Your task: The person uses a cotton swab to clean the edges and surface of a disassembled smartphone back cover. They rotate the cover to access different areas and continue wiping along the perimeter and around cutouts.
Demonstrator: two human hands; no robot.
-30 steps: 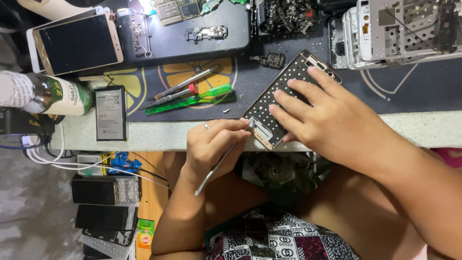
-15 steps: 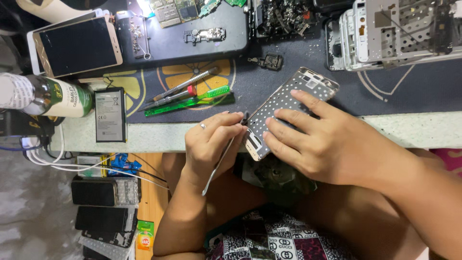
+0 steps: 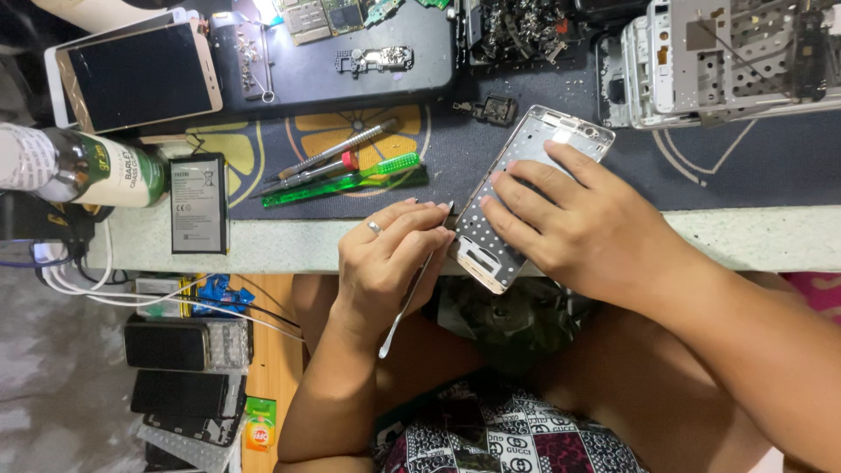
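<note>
Silver-white metal phone frame (image 3: 526, 188), perforated and stripped of its screen, is lying slantwise across the pale front edge of the workbench (image 3: 753, 236), its lower end overhanging toward the lap. The right hand (image 3: 578, 223) is pressing down on it with fingers spread flat, pinning rather than clasping. The left hand (image 3: 390, 254), a ring on one finger, is closing thumb and fingertips around a thin metal pry tool (image 3: 412, 293), whose tip is meeting the frame's long edge at roughly nine o'clock from the frame's middle, while the shaft is trailing toward seven o'clock. Judged step: working the tip along or under that side seam; the next move seems to call for a shallow angle and steady downward pressure from the pinning hand. At ten o'clock from the frame are lying a green-handled screwdriver (image 3: 346, 182) and a red-collared metal driver (image 3: 320, 172); further toward nine o'clock, a flat black phone battery (image 3: 198, 203) is resting.
</note>
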